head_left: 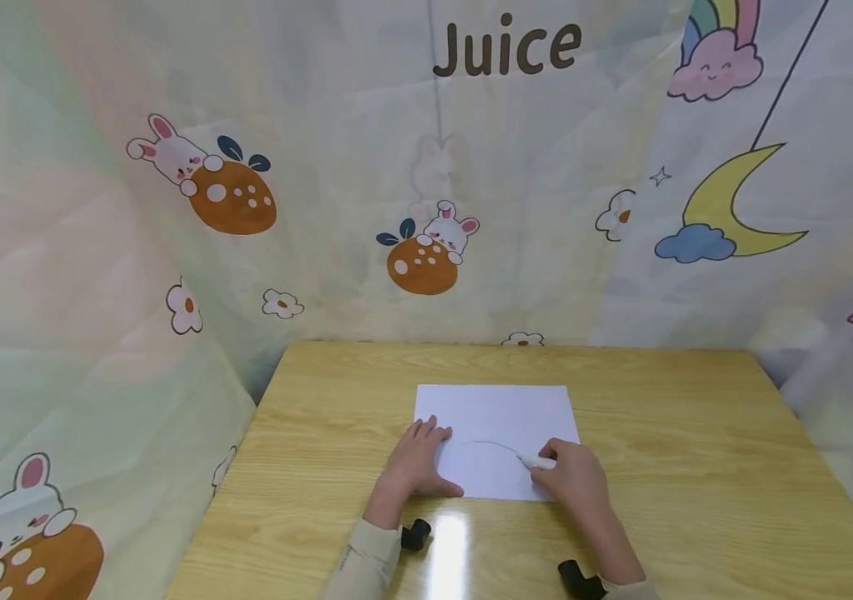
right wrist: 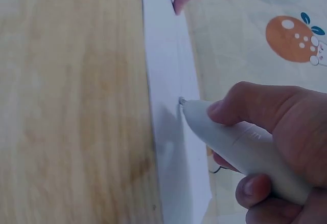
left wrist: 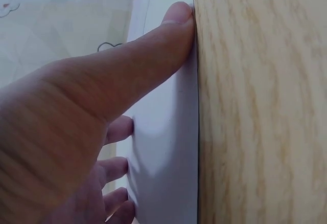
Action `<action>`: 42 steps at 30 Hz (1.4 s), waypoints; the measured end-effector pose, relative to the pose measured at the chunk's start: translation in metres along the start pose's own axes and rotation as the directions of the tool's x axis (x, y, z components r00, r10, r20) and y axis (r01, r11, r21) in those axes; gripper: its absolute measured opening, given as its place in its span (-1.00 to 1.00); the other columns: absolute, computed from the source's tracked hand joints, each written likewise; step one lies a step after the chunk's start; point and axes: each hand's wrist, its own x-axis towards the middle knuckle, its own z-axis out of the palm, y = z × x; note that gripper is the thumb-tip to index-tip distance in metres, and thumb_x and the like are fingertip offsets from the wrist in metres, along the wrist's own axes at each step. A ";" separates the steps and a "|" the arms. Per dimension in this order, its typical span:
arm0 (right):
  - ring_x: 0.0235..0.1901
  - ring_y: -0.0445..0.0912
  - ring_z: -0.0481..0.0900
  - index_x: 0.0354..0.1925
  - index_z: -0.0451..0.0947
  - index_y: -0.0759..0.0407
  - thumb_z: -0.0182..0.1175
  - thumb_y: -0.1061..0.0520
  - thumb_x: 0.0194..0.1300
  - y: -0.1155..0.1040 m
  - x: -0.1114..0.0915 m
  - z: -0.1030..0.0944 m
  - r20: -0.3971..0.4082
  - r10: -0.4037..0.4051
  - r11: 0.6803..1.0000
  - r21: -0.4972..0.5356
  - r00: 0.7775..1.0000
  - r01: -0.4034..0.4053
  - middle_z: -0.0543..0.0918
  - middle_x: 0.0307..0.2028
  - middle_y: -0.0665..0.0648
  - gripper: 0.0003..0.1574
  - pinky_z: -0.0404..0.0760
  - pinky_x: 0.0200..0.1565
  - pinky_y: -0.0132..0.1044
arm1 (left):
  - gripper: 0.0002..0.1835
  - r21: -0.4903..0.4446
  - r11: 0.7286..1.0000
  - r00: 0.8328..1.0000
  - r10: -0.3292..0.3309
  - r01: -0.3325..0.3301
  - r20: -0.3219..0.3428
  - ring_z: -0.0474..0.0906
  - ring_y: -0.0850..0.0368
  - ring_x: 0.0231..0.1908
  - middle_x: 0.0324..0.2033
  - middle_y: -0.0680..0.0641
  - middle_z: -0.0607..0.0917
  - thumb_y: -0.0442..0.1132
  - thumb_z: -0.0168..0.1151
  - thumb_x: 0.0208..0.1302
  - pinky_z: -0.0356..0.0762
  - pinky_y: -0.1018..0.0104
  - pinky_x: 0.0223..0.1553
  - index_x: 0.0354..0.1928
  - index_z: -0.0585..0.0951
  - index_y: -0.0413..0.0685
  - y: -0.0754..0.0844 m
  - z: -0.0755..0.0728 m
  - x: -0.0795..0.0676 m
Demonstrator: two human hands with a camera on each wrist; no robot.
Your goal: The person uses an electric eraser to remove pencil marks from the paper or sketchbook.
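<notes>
A sheet of white paper (head_left: pixel 497 408) lies on the wooden table, marked with a thin grey curved line (head_left: pixel 488 442). My left hand (head_left: pixel 417 460) rests spread on the paper's left side. Its thumb (left wrist: pixel 168 37) presses near the front edge, with the other fingers farther up the sheet. In my right hand (head_left: pixel 578 479) I grip a thick white pen-shaped tool (right wrist: pixel 232 139) with a small narrow tip. That tip (right wrist: pixel 182 101) is right at the paper, at the right end of the curved line in the head view.
The wooden table (head_left: pixel 336 417) reaches back to a hanging cloth (head_left: pixel 336 275) printed with rabbits and oranges. Black wrist devices (head_left: pixel 416 535) sit by both sleeves. Light glares off the table in front of the paper.
</notes>
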 end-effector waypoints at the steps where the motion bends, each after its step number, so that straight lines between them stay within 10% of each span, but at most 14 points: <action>1: -0.55 -0.11 0.46 -0.41 0.65 0.14 0.42 0.12 -0.13 0.000 0.000 0.000 -0.003 0.005 1.000 0.002 1.000 -0.005 0.64 -0.51 0.00 -0.77 0.46 -0.51 -0.23 | 0.11 -0.007 1.000 1.000 0.001 -0.001 -0.001 0.08 -0.25 0.39 0.42 -0.22 0.22 0.35 0.52 -0.26 0.15 -0.08 0.33 0.37 0.38 0.01 0.000 -0.001 0.000; 42: -0.52 -0.13 0.48 -0.43 0.64 0.12 0.47 0.13 -0.13 0.003 0.002 -0.006 0.010 -0.037 0.999 0.036 0.999 0.036 0.64 -0.49 -0.02 -0.77 0.49 -0.48 -0.22 | 0.12 0.002 1.000 1.000 0.014 -0.014 0.003 0.10 -0.27 0.38 0.41 -0.23 0.22 0.35 0.53 -0.29 0.17 -0.11 0.32 0.36 0.39 0.00 0.004 -0.001 0.000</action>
